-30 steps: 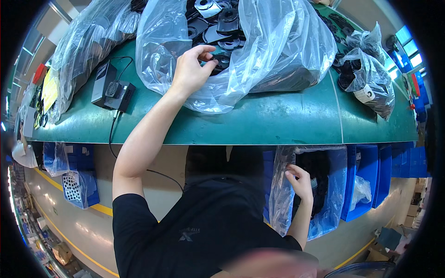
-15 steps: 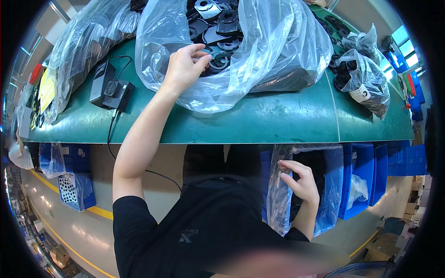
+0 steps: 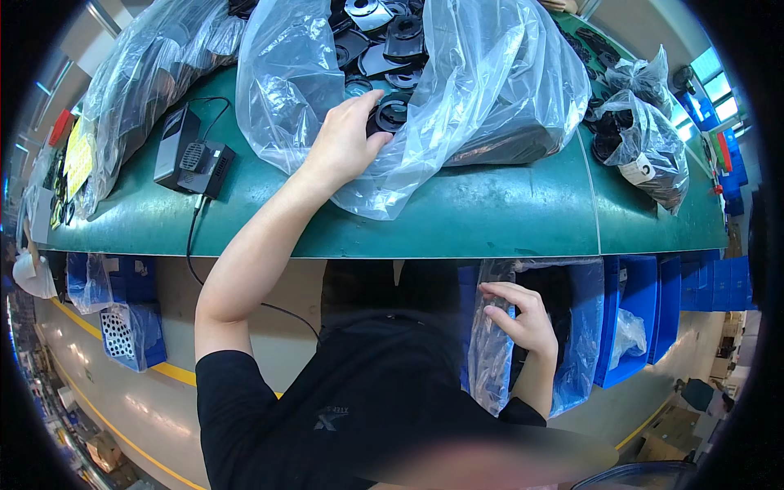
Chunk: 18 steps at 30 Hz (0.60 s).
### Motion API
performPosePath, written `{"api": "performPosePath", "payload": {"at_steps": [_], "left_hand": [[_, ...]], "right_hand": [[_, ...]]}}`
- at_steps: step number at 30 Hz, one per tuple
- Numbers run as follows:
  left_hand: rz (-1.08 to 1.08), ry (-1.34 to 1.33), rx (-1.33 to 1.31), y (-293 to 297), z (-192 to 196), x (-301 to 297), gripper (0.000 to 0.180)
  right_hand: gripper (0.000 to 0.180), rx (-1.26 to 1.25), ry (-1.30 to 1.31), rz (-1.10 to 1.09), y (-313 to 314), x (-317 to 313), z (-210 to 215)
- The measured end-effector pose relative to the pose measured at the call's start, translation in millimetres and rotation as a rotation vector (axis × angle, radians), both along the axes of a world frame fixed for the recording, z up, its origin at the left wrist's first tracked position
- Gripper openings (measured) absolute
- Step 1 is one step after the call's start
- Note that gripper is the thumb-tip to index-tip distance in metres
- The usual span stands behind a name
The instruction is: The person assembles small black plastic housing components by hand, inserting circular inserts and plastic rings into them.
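My left hand [image 3: 345, 140] reaches into the mouth of a large clear plastic bag [image 3: 482, 90] lying on the green table [image 3: 490, 216]. Its fingers curl around a round black plastic part [image 3: 390, 115] among several black parts inside the bag. My right hand [image 3: 524, 318] is below the table edge, pinching the rim of a clear plastic liner [image 3: 498, 359] that lines a blue bin [image 3: 633, 318].
A black power adapter [image 3: 194, 153] with a cable sits on the table's left. More clear bags of dark parts lie at the far left [image 3: 139, 90] and far right [image 3: 645, 147]. Blue bins [image 3: 122, 327] stand under the table on a floor with yellow lines.
My left hand has slid slightly lower in the bag's mouth onto a black part. My right hand has moved down and left along the liner's rim.
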<state>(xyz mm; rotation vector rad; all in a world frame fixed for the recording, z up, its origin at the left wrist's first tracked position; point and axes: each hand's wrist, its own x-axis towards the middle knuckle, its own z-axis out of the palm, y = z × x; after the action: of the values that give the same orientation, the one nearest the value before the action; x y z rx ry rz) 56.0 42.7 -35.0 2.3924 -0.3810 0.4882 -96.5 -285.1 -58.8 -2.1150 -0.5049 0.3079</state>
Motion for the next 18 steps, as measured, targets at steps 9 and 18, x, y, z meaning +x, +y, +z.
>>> {"api": "performPosePath", "payload": {"at_steps": [9, 18], "left_hand": [[0.003, 0.254, -0.415, 7, 0, 12, 0.047], [0.105, 0.005, -0.507, 8, 17, 9, 0.033]], "right_hand": [[0.032, 0.026, 0.023, 0.039, 8, 2, -4], [0.032, 0.03, 0.026, 0.063, 13, 1, -11]]}}
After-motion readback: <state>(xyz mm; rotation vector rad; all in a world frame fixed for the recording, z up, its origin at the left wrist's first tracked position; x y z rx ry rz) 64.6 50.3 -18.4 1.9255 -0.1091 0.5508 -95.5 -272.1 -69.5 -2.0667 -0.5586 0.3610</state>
